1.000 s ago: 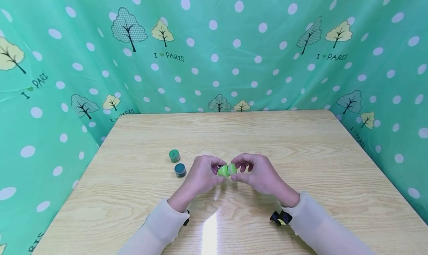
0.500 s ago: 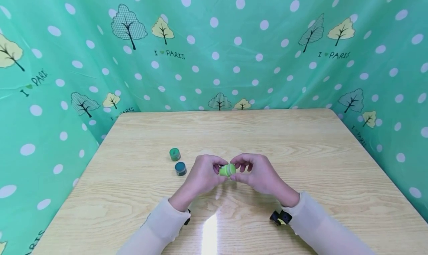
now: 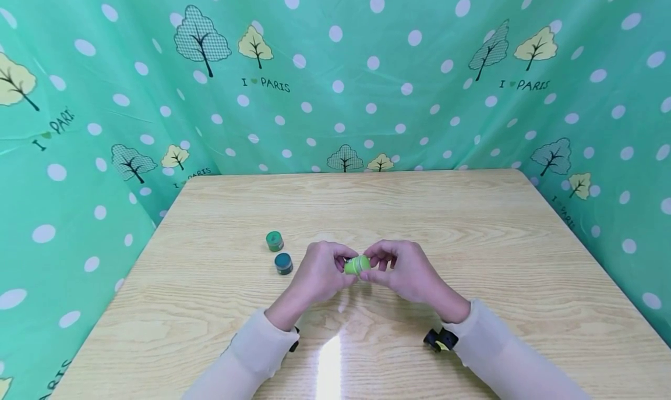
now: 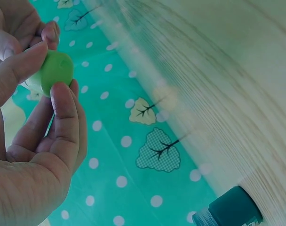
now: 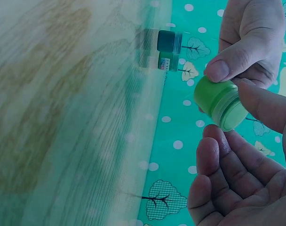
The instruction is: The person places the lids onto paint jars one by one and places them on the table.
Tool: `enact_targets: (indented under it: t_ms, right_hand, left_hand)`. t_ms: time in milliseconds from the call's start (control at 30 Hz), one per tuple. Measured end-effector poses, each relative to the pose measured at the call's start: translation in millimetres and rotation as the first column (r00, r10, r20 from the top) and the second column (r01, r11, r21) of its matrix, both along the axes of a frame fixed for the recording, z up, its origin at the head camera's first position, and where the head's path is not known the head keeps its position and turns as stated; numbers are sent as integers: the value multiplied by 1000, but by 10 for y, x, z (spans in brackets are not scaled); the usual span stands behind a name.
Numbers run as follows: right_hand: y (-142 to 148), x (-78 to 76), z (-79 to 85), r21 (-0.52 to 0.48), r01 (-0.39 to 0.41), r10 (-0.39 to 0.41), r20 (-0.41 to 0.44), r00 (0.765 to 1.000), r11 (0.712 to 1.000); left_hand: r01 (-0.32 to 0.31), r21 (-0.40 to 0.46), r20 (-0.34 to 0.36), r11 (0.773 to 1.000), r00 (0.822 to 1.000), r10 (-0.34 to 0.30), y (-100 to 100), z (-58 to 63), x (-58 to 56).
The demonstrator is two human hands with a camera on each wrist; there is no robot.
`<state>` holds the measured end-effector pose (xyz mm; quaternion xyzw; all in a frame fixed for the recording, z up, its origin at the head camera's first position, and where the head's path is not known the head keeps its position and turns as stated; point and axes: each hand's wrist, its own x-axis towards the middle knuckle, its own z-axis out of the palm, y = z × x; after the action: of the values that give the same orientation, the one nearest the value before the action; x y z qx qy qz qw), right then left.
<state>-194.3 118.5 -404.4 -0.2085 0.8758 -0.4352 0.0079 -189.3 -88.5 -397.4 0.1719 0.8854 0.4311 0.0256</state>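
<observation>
A small light green paint jar (image 3: 352, 266) is tilted on its side between the two hands, above the table. My left hand (image 3: 323, 273) grips its body, the thumb on one side and the fingers on the other, as the left wrist view shows. The jar's pale green lid (image 5: 234, 115) is seated at the mouth and faces the right hand. My right hand (image 3: 402, 272) pinches the lid's rim between thumb and fingertips. In the right wrist view, the other right fingers (image 5: 205, 195) are loosely bent below the jar.
Left of the hands, a green jar (image 3: 275, 241) and a dark teal jar (image 3: 283, 264) stand close together on the wooden table (image 3: 445, 208). A polka-dot green cloth (image 3: 335, 50) hangs along the back and sides.
The lid, earlier tilted against the jar's mouth, now lines up with the body. The right fingertips have shifted slightly around the rim. The left hand keeps its grip.
</observation>
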Motion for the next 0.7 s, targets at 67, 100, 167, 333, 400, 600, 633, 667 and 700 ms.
enact_targets:
  t_ms: [67,100,167,333,400,600,633,667,700]
  right_hand:
    - [0,1,-2,1,-1,1,3,1000,1000]
    - [-1,1,-4,1,-1,1,5,1000,1000]
    - [-1,3,-5,3,3,-3,9,1000,1000]
    - [-2,5,-9,15,8,-8,23,1000,1000]
    - [-2,4,-15,21,6,-6,27,1000,1000]
    - [-5,3,-42,47,13,-14,23,1000,999]
    - [-5,4,-46,52,17,-18,23,1000,999]
    - [-6,4,-50,58,20,-21,22,1000,998]
    - [-6,5,-54,65,23,-25,20,1000,998]
  left_hand:
    - [-1,1,-2,1000,1000,1,3,3,2]
    - [2,2,-7,1000,1000,-2,3,1,1]
    - [1,7,-6,1000,1000,-1,5,5,4]
    - [-2,11,3,1000,1000,2,8,4,8]
    - [0,9,8,1000,1000,0,9,4,12]
    - [8,7,16,1000,1000,-8,19,5,29]
    - [13,8,11,1000,1000,-14,21,1,29]
    - [17,8,9,1000,1000,-17,25,-2,29]
    - [19,8,6,1000,1000,-19,30,-5,29]
